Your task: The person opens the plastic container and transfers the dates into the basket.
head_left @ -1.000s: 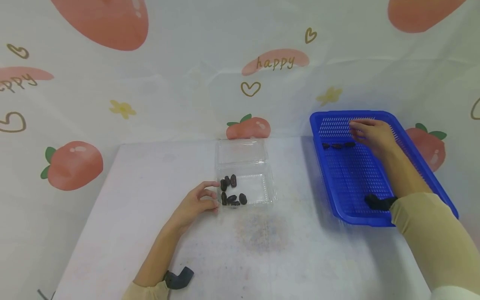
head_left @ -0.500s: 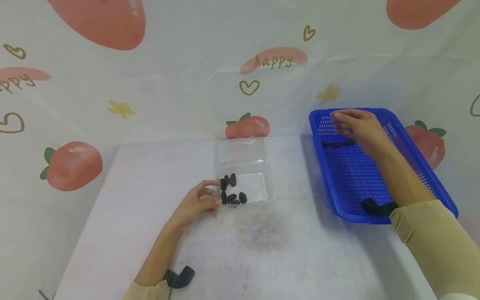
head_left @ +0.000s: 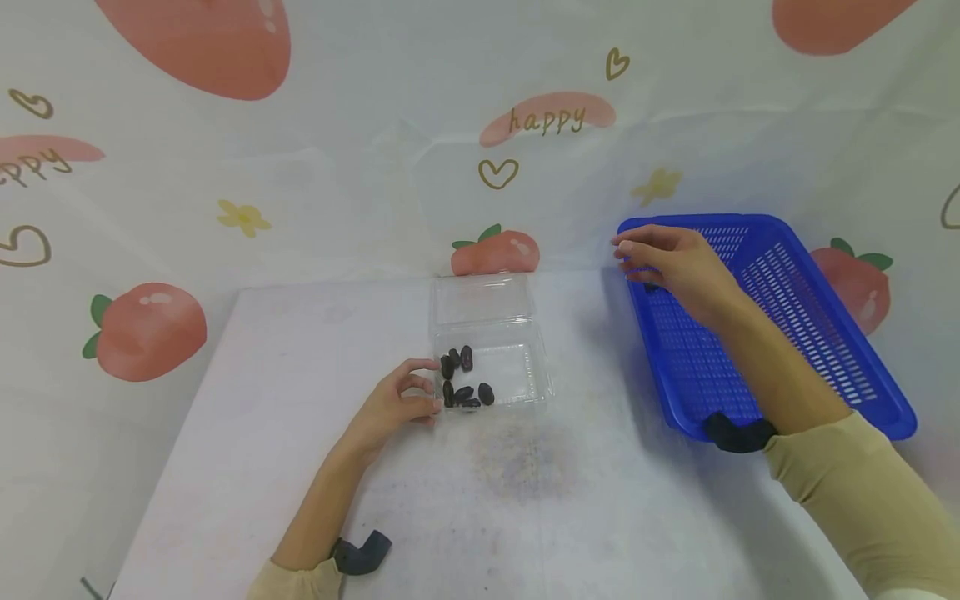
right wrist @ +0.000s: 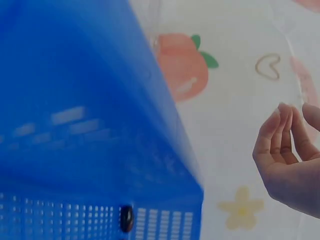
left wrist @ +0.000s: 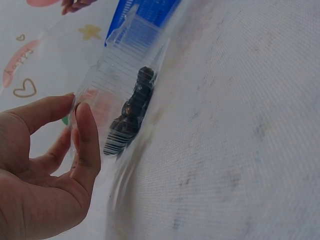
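A clear plastic container (head_left: 517, 375) stands mid-table with its lid (head_left: 483, 300) open toward the back. Several dark dates (head_left: 465, 383) lie in its left half, also seen in the left wrist view as dates (left wrist: 132, 117). My left hand (head_left: 429, 387) grips the container's left wall between thumb and index finger (left wrist: 45, 112). My right hand (head_left: 626, 258) hovers over the far-left corner of the blue mesh basket (head_left: 825, 275), fingers loosely bent, nothing visible in it. A dark date (head_left: 651, 287) shows just under it; the right wrist view shows the date (right wrist: 126, 218) too.
The white table (head_left: 525, 500) is stained in front of the container. A strawberry-print backdrop (head_left: 300, 167) hangs behind the table. The blue basket (right wrist: 75, 125) fills the left of the right wrist view. Black straps (head_left: 360, 554) sit on both wrists.
My right hand has moved left across the far end of the basket and now covers most of the dates there. The left hand and container have not moved.
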### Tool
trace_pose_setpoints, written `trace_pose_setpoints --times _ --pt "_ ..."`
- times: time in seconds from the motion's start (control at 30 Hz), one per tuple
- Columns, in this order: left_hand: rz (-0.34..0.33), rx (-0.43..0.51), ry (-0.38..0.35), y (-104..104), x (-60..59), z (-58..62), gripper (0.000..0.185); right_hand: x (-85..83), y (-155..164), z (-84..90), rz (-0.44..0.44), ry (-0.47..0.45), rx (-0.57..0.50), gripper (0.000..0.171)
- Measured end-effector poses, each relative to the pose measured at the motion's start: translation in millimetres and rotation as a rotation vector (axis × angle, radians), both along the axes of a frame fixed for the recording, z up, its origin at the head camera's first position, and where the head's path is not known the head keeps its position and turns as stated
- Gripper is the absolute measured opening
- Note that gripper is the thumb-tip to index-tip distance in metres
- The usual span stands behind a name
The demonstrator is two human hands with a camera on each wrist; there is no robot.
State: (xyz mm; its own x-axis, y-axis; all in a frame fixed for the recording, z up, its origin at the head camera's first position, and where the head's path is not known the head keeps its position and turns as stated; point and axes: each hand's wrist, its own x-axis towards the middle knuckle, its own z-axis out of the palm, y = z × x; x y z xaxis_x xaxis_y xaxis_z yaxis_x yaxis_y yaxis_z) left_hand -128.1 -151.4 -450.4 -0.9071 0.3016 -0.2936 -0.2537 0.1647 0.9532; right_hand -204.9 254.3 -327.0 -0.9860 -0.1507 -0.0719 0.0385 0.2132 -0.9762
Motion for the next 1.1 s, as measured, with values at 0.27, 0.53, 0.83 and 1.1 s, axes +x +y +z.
trace_pose_setpoints --times 0.27,0.53,0.83,1.1 --pt "0.020 -0.009 -0.013 -2 1.4 0.8 0.060 9.1 -28 -0.4 0.072 -0.025 0.081 0.035" --pt "0.021 -0.019 -0.012 -3 0.2 0.6 0.060 20.1 -51 -2.7 0.139 -0.011 0.125 0.034" --pt "0.020 -0.017 -0.010 -3 -1.0 0.4 0.060 24.3 -70 -12.5 0.207 -0.006 0.122 0.031" --pt "0.001 -0.005 -0.011 -2 -2.7 -1.9 0.061 28.1 -89 -31.5 0.249 -0.039 0.125 0.029"
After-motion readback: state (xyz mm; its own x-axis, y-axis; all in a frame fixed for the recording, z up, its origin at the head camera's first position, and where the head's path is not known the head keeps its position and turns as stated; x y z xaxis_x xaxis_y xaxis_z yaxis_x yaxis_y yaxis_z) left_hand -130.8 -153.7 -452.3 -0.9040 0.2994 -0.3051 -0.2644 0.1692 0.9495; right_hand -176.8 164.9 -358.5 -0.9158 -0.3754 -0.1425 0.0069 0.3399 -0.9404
